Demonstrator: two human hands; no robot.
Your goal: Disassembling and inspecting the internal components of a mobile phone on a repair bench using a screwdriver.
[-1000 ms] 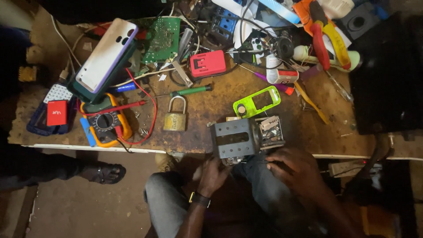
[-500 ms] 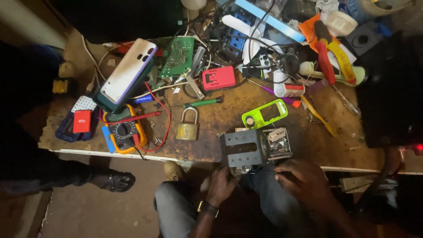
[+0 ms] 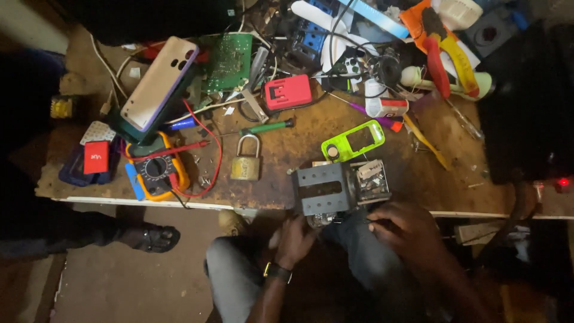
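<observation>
Fingers of my right hand (image 3: 412, 230) were curled at the near edge of a grey perforated metal box-shaped chassis (image 3: 326, 188), pinching what looked like a thin dark wire or probe; blur kept me from telling how tight the pinch was or whether I touched the chassis itself. My left hand (image 3: 293, 239), a watch at its wrist, hung just under the chassis with fingers loosely bent, and I could not tell if it held anything.

The chassis sat at the front edge of the worn, rust-stained wooden workbench (image 3: 281, 140), partly overhanging my lap, its long axis running left to right along that edge, the open end with exposed mechanical parts (image 3: 372, 179) pointing right.

Just beyond it lay a lime-green phone housing (image 3: 353, 140), tilted. To the left stood a brass padlock (image 3: 246, 161), then a yellow multimeter with red leads (image 3: 155, 173). Farther back were a red rectangular plastic block (image 3: 288, 93), a green circuit board (image 3: 227, 60), a white-backed smartphone (image 3: 158, 84) and red-and-yellow-handled pliers (image 3: 445, 54) among tangled cables. The room was dim, with a bare dusty floor (image 3: 119, 275) below and a sandalled foot (image 3: 149, 237) to the left.
</observation>
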